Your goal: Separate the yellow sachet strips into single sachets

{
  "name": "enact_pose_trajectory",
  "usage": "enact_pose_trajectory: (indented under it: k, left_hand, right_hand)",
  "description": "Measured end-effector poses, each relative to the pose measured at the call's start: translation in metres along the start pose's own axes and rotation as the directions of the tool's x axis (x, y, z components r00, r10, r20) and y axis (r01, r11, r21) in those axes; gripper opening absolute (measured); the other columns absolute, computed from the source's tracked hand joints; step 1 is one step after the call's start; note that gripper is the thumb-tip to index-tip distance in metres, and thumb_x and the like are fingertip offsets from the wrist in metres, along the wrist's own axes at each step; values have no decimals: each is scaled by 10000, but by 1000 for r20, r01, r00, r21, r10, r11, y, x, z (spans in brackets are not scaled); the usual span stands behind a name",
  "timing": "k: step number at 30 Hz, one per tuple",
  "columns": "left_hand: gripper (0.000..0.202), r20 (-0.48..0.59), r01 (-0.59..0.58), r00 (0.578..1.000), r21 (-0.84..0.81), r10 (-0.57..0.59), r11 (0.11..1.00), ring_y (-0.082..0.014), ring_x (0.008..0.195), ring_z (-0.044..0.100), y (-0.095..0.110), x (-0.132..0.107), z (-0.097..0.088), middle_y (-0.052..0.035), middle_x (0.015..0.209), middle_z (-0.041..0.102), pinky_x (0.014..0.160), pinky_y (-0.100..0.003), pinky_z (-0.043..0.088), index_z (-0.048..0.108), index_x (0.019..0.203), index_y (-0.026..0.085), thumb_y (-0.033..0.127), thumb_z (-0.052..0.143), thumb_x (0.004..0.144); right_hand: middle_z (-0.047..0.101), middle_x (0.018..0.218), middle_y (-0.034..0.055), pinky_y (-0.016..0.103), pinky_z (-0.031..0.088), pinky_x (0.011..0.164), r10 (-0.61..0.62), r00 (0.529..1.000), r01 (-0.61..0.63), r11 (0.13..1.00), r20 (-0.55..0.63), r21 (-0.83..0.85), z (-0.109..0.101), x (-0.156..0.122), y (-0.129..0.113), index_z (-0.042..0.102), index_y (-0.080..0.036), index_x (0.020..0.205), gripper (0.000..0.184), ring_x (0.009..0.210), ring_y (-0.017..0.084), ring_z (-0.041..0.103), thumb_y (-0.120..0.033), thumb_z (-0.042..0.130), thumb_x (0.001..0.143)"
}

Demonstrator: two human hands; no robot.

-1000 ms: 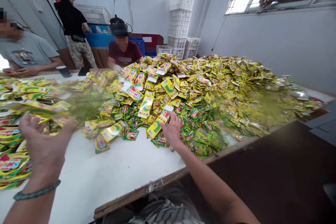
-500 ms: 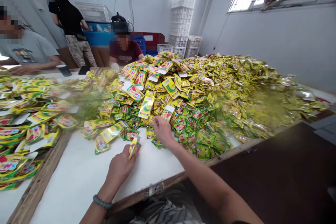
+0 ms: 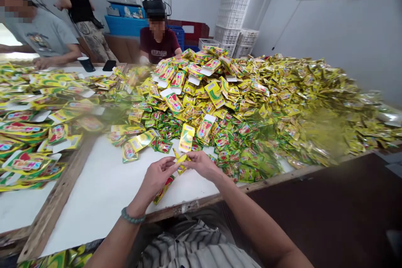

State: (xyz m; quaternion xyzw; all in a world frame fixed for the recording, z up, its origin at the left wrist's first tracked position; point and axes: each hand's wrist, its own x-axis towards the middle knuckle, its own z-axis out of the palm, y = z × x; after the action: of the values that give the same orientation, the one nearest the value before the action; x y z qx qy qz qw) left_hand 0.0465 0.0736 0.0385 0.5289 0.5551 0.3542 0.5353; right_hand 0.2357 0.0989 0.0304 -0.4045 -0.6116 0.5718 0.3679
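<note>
My left hand [image 3: 157,178] and my right hand [image 3: 203,165] meet over the white table top [image 3: 106,201], fingertips pinching a small yellow packet [image 3: 181,160] between them. Below my left palm a yellow, green and red carton [image 3: 163,191] shows in part; whether the hand grips it or it rests on the table is hidden. Just beyond my fingers stands a yellow carton [image 3: 187,137], and beside it leans a carton with a raised white flap [image 3: 205,128]. Green-and-red sachets [image 3: 232,138] are heaped close to my right hand.
A large mound of yellow sachets [image 3: 292,88] stretches right. Many cartons [image 3: 28,127] lie left, beyond a wooden strip [image 3: 63,192]. A dark cup [image 3: 86,64] and a phone [image 3: 109,65] sit at the back. Several people are across the table; white crates [image 3: 235,8] are stacked behind.
My right hand has come back from the pile to my left hand, and both now pinch a yellow packet. The carton in my left hand now shows below the palm. The view has shifted.
</note>
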Motion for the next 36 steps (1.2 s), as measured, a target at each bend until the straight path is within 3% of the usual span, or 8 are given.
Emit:
enact_pose_trajectory:
  k: [6, 10, 14, 18, 22, 29, 32, 36]
  left_hand:
    - [420, -9, 81, 996, -319, -88, 944, -136, 602, 591, -9, 2, 35, -39, 683, 686, 604, -253, 473, 659, 778, 129, 436, 810, 535]
    - [286, 23, -36, 999, -25, 37, 999, -138, 536, 544, -13, -7, 37, -9, 592, 636, 548, -257, 442, 654, 729, 166, 447, 679, 681]
    - [218, 15, -293, 950, 395, 313, 871, -194, 709, 605, -15, -22, 46, -44, 716, 673, 704, -307, 454, 652, 745, 208, 345, 501, 822]
    - [201, 92, -152, 986, 174, 138, 973, -173, 585, 604, -17, -24, 62, -18, 631, 646, 598, -282, 470, 619, 703, 198, 363, 537, 783]
    - [302, 175, 32, 984, -73, -19, 997, -169, 574, 637, -9, -7, 76, -31, 623, 665, 561, -264, 490, 613, 762, 168, 469, 594, 755]
    - [242, 79, -6, 997, 325, -21, 946, -183, 574, 642, 6, 11, 84, -36, 663, 677, 579, -284, 461, 608, 745, 187, 408, 533, 806]
    - [232, -45, -110, 985, 579, 166, 808, -213, 739, 648, 8, -2, 59, -44, 800, 698, 691, -306, 452, 639, 858, 209, 403, 514, 824]
    - [499, -134, 25, 964, 907, 232, 420, -330, 994, 580, -4, -23, 10, -159, 1053, 659, 794, -390, 440, 613, 1074, 149, 552, 515, 796]
  right_hand:
    - [619, 793, 37, 287, 434, 721, -185, 942, 83, 937, -280, -340, 14, -36, 13, 678, -189, 823, 176, 769, 166, 539, -335, 581, 825]
    - [585, 711, 14, 258, 430, 620, -13, 963, -15, 994, -267, -104, 14, -50, 19, 634, -183, 788, 243, 664, 142, 511, -425, 642, 773]
    - [572, 684, 0, 239, 417, 562, 177, 947, -124, 971, -267, 206, 22, -66, 22, 592, -175, 784, 335, 604, 124, 496, -507, 632, 760]
    - [598, 751, 20, 263, 426, 655, -14, 916, -74, 977, -400, -202, 25, -86, 22, 615, -188, 811, 177, 705, 154, 524, -365, 618, 804]
    - [622, 813, 40, 267, 415, 711, -216, 875, -65, 835, -434, -547, -8, -90, 19, 641, -192, 842, 82, 766, 169, 549, -226, 567, 836]
    - [658, 929, 67, 263, 406, 715, -73, 944, -221, 587, -323, -779, -70, -48, 13, 648, -184, 819, 95, 837, 190, 583, -123, 649, 746]
    - [653, 800, 54, 269, 389, 696, -60, 945, -239, 543, -321, -805, -71, -49, 17, 643, -196, 782, 92, 829, 208, 559, -132, 672, 723]
    - [598, 729, 6, 247, 369, 658, -135, 893, -220, 701, -430, -678, -63, -67, 21, 616, -198, 777, 38, 736, 165, 519, -213, 636, 749]
